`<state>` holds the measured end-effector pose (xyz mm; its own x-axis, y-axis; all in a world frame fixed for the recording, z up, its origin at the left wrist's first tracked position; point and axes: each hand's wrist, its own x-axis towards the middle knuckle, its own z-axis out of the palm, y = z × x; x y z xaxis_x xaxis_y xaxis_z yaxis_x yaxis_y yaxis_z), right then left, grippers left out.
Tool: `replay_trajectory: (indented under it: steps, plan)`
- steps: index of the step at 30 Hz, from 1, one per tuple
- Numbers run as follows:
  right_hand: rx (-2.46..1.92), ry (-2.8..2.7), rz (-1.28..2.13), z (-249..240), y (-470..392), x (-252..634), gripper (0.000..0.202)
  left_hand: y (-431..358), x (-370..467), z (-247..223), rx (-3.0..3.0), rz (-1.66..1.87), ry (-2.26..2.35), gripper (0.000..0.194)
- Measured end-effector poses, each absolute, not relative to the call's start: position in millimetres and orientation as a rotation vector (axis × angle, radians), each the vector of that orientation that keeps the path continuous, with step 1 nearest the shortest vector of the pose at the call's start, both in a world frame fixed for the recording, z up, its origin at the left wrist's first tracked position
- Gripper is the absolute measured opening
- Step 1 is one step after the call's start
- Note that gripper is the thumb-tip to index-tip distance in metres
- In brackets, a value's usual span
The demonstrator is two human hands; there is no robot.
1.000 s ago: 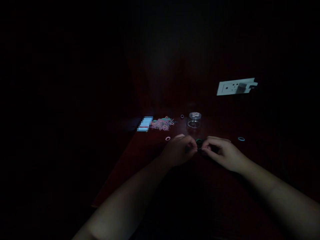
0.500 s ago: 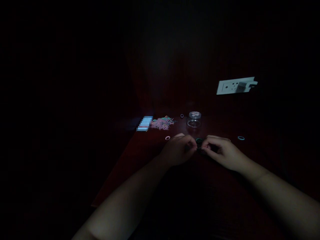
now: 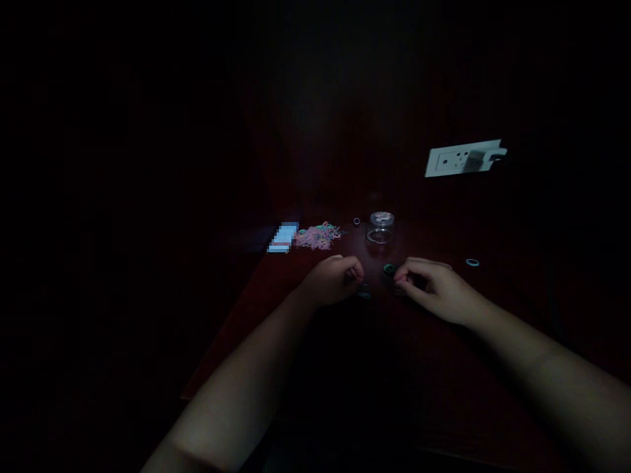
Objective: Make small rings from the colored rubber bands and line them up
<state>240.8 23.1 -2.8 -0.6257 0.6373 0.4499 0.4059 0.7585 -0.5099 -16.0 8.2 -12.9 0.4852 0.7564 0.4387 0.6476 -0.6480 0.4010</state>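
Curled fingers hide whatever my left hand [image 3: 331,281] and right hand [image 3: 438,288] grip; I can't tell. In the head view they have just parted, apparently ending their joint hold. Right of lower centre, a bluish band [image 3: 364,295] sits by the left fingertips, a green band [image 3: 389,269] beside the right.

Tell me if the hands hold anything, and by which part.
It cannot be told: the left hand is near a bluish loop, the right hand near a green loop, but no grip shows clearly.
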Motion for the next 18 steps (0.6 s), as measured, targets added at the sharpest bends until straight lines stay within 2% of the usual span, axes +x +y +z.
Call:
replay_trajectory:
  steps: [13,18]
  plan:
    - [-0.804,-2.327,0.487,-4.0,24.7,241.3,0.012,9.1,-16.6,-15.1,2.477,0.798,1.163,0.015]
    - [-0.804,-2.328,0.472,-2.3,23.3,239.3,0.012,8.9,-17.4,-17.8,2.492,0.764,1.166,0.023]
